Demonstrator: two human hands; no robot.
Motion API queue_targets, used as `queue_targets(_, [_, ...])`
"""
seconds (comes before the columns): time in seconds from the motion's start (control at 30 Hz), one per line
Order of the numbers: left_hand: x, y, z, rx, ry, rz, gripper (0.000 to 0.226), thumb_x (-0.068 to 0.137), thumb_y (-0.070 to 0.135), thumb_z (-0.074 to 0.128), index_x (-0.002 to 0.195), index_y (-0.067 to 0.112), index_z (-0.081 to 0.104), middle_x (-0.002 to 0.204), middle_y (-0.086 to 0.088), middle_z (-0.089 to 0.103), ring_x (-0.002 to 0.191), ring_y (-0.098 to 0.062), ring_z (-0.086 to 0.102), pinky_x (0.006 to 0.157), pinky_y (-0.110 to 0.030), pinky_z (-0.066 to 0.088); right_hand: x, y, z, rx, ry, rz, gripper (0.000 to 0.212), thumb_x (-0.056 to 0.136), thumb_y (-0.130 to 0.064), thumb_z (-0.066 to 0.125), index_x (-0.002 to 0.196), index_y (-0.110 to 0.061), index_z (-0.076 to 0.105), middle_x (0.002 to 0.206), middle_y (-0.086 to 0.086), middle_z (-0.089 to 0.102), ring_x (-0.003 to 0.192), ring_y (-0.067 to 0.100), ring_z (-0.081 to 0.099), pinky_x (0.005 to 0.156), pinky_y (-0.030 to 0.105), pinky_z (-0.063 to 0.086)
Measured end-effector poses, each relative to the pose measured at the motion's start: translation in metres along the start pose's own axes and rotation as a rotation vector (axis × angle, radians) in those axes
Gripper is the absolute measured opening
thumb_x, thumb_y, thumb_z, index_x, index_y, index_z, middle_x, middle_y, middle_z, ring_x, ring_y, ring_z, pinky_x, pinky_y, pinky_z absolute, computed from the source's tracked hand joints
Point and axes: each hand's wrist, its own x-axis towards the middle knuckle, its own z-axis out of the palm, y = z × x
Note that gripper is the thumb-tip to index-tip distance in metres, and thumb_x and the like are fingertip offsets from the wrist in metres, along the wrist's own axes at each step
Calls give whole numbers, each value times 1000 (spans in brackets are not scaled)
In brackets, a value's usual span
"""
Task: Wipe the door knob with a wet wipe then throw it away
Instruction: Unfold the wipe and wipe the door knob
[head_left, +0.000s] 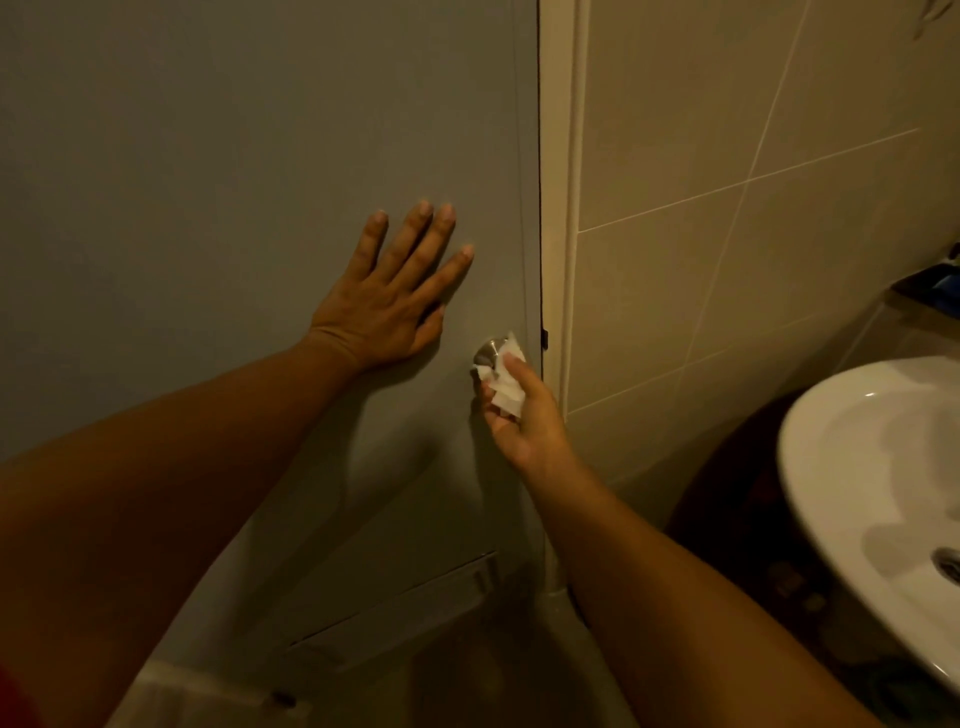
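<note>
Head view, two hands, one wipe, one knob

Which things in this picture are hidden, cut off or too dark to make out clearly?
All in the head view:
- Door knob: its right and lower sides are covered by the wet wipe and the right hand.
- Left hand: its palm lies flat against the door, unseen.
- Sink: cut off by the right edge.
- Dark items on the shelf: too small, cut off.
- No bin in view.

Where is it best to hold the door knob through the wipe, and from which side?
Judging by its round shape, cup the door knob head from the front, as the right hand does, wet wipe between. It stands out from the door.
</note>
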Motion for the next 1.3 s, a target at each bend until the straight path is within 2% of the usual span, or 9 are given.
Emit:
queue_targets(0.1, [0, 1, 1, 3, 15, -5, 65, 94, 42, 35, 154, 20, 24, 159, -18, 25, 148, -29, -20, 119, -51, -7, 6, 18, -4, 460, -46, 31, 52, 85, -20, 70, 132, -3, 54, 120, 23, 60, 70, 20, 65, 52, 21, 56])
queue_targets(0.23, [1, 0, -2, 8, 39, 18, 64, 93, 42, 38, 153, 19, 28, 157, -19, 30, 148, -38, 20, 118, -52, -4, 10, 20, 1, 445, 1, 25, 53, 85, -24, 69, 131, -4, 53, 103, 19, 62, 62, 16, 61, 48, 19, 52])
queue_targets(0.43, [2, 0, -2, 11, 51, 17, 65, 93, 42, 37, 153, 19, 27, 158, -18, 29, 145, -38, 29, 117, -52, -3, 4, -9, 1, -1026, 90, -312, 24, 86, -29, 68, 110, -24, 66, 95, 3, 70, 88, 24, 69, 70, 36, 59])
queue_targets(0.53, [3, 0, -4, 10, 39, 16, 65, 93, 42, 37, 153, 19, 27, 158, -18, 29, 146, -38, 27, 117, -52, -3, 10, -20, -1, -1871, -32, -557, 27, 89, -29, 63, 116, -23, 62, 119, 6, 59, 104, 24, 60, 87, 35, 52])
queue_targets(0.63, [3, 0, -4, 13, 23, 21, 65, 94, 43, 36, 153, 19, 26, 158, -19, 28, 146, -38, 26, 117, -52, -3, 14, -12, -10, -2193, -37, -717, 40, 88, -21, 65, 126, -24, 55, 139, 11, 43, 118, 30, 53, 97, 38, 50])
queue_targets(0.77, [2, 0, -4, 13, 5, 24, 65, 94, 44, 35, 154, 19, 25, 158, -19, 27, 146, -37, 26, 118, -52, -4, 9, -8, -12, -1848, 17, -736, 32, 90, -21, 62, 122, -24, 56, 128, 8, 51, 107, 18, 58, 82, 14, 46])
queue_targets(1.03, [0, 0, -2, -5, -53, -5, 66, 96, 44, 32, 155, 20, 18, 161, -18, 20, 147, -31, -12, 118, -49, -13, 0, -10, 1, -638, 66, -137, 41, 85, -13, 70, 121, -25, 56, 107, 5, 63, 93, 22, 65, 82, 40, 58])
queue_targets(1.1, [0, 0, -4, -4, -63, -2, 66, 95, 44, 32, 155, 20, 19, 161, -18, 21, 148, -33, -4, 118, -49, -13, 1, -14, -1, -645, 16, -91, 45, 86, -12, 69, 125, -26, 53, 117, 9, 61, 100, 27, 64, 84, 42, 58])
queue_targets(1.3, [1, 6, -14, -67, -73, -63, 65, 93, 42, 39, 154, 22, 25, 160, -15, 24, 148, -29, 11, 119, -49, -2, -2, -45, -3, -2205, -242, -570, 46, 91, -20, 57, 135, -30, 48, 137, 11, 44, 116, 34, 53, 90, 39, 47])
